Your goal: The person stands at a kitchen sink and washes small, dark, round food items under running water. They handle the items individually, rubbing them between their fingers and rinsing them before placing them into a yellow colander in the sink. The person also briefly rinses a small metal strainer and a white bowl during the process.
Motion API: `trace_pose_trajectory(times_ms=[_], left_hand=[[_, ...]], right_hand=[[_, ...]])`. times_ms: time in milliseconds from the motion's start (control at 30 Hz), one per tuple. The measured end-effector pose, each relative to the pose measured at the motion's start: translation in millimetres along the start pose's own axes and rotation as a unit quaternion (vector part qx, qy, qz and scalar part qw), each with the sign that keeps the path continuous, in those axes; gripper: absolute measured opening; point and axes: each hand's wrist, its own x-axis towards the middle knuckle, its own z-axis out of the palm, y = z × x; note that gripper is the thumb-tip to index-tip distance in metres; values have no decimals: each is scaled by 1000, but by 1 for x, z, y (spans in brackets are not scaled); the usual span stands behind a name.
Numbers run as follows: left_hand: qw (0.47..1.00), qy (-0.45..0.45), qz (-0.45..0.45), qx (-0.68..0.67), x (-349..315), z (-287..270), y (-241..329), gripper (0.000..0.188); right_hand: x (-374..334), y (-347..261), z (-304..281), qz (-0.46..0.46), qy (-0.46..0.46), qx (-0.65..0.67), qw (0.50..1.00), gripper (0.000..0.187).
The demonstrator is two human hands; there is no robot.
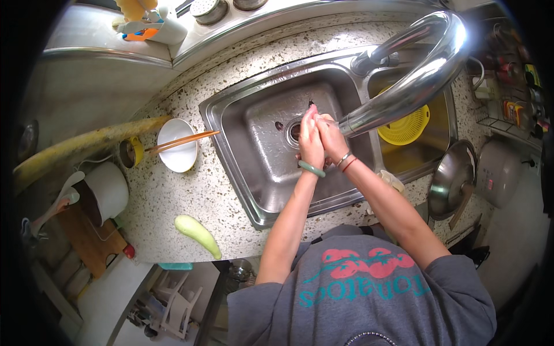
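Note:
My left hand (311, 144) and my right hand (331, 138) press together over the main basin of the steel sink (242, 155), close to the drain (295, 132). The left fingers stretch away from me. Bent against that hand, the right fingers are partly hidden. Right beside my right hand is the spout end of the large chrome faucet (392, 109). A green bangle (311, 168) circles my left wrist; a silver bracelet and a red cord are on the right. Wet patches and dark scraps show on the basin floor.
Left of the sink sit a white bowl (178, 151) with chopsticks (190, 139) across it, a yellow cup (136, 151) and a white pot (109, 193). A pale green gourd (197, 235) lies near the counter edge. The smaller basin holds a yellow strainer (407, 127); a wok (452, 179) leans at right.

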Motion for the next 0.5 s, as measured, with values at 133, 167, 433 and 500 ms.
trace_pose_trajectory(times_ms=[133, 167, 433, 500], left_hand=[[998, 24, -56, 13, -24, -6, -13, 31], [998, 18, -54, 21, -25, -14, -29, 31], [996, 78, -39, -22, -3, -8, -12, 23], [991, 99, -51, -71, 3, -5, -13, 23]], right_hand=[[-2, -6, 4, 178, -13, 191, 965, 21], [-5, -7, 6, 200, -4, 214, 956, 21], [-20, -51, 25, 23, 29, 8, 999, 26], [-13, -40, 19, 31, 7, -28, 999, 28]])
